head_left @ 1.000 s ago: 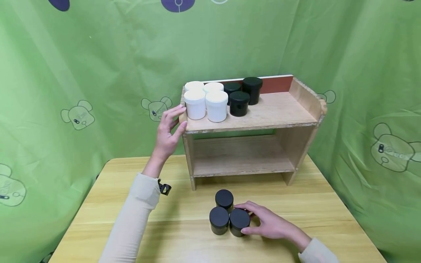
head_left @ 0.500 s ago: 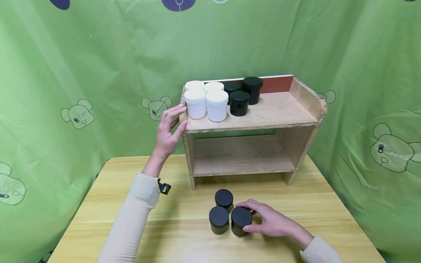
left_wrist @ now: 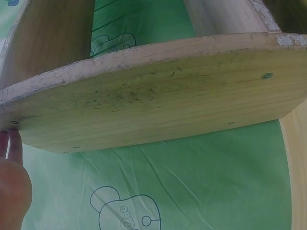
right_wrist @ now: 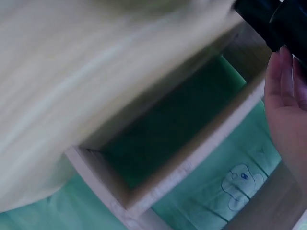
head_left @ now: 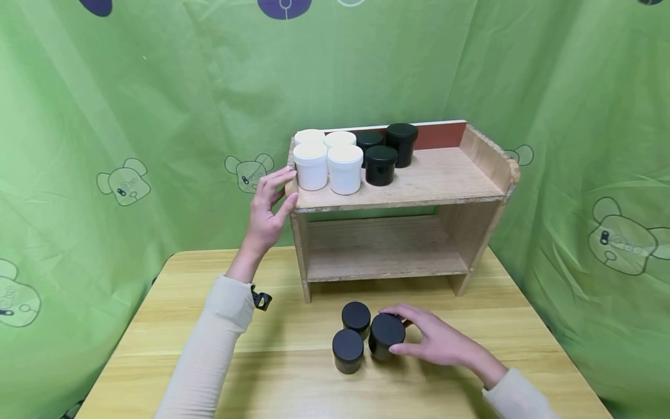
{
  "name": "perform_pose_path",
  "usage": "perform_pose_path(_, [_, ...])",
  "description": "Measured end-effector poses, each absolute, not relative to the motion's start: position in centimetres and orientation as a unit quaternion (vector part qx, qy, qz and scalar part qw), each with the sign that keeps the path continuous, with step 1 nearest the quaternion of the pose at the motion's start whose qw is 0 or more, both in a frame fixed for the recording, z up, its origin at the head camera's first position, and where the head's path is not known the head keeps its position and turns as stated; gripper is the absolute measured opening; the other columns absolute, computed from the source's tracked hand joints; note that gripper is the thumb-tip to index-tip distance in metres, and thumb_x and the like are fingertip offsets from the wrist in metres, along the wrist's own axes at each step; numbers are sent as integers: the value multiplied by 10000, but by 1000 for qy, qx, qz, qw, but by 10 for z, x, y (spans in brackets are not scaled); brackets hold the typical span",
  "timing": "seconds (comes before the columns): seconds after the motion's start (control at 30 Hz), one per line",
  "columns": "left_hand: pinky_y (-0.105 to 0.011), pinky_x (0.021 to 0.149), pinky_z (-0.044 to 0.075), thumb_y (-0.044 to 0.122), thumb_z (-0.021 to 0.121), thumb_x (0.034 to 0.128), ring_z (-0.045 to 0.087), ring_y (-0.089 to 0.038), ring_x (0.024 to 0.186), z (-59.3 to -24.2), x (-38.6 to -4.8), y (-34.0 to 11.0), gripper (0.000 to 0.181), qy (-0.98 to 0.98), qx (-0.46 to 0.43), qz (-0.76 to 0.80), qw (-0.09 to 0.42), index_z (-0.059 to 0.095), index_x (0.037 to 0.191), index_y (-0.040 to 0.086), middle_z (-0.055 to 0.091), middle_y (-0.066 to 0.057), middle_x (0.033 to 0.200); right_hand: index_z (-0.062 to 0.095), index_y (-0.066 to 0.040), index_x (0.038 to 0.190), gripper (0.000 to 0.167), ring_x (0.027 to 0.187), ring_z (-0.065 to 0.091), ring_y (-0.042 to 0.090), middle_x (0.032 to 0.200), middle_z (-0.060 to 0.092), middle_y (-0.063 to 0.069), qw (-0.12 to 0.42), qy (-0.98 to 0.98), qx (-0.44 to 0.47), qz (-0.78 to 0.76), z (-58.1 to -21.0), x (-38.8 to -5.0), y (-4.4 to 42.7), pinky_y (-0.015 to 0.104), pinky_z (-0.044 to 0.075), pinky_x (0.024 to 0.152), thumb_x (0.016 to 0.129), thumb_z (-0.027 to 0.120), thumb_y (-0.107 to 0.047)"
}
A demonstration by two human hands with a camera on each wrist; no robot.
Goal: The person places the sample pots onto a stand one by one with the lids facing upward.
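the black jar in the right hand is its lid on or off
On: in the head view, a flat black lid covers the whole top of the jar the right hand holds.

Head view bright, table (head_left: pixel 293 361) softly shadowed — right wrist view dim and blurred.

Pale-brown 2-tier wood shelf (head_left: pixel 439 181), rough edges. On it: smooth wht cyl. plastic-look jars (head_left: pixel 345 171). Before it: matt-lidded blk cyl. plastic-look jars (head_left: pixel 386 333). Under it: semi-gloss yellow rect. wood-grain table (head_left: pixel 293 378). Behind it: creased green cloth sheet (head_left: pixel 173 87).
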State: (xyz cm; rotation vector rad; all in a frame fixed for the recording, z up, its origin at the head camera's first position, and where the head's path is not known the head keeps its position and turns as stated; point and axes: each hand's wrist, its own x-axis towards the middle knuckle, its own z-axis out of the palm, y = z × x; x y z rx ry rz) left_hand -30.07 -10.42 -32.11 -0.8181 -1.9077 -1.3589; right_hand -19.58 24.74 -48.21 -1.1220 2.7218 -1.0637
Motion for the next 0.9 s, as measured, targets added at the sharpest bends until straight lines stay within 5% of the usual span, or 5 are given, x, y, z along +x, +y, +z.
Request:
perform_pose_path(0.27, [-501,1191,459,-25,608,987,472,-381,1413,-321,-301,-104,392,-728,-313,-517,325,555,1373,-69,476,-250,1486,552,-283,1446,612,1113,612,52,1268,628,-147,-12,870,-352,-345,-453,-201,249,381,577,979,899,788,-424])
perform_pose_path(0.57, [-489,1194,457,-25,604,985,473,-381,1411,-319,-299,-102,382,-729,-307,-518,326,557,1362,-73,475,-250,1482,571,-217,1442,614,1020,612,29,1197,650,-120,-67,874,-363,-317,-416,-213,243,339,580,896,894,818,-342])
perform_pose_path(0.9, [-517,1185,463,-44,609,979,468,-398,1410,-319,-299,-102,387,-724,-310,-522,326,555,1360,-88,474,-267,1481,559,-272,1439,599,1028,619,42,1193,629,-124,-84,865,-368,-331,-374,-224,234,296,570,898,902,820,-315])
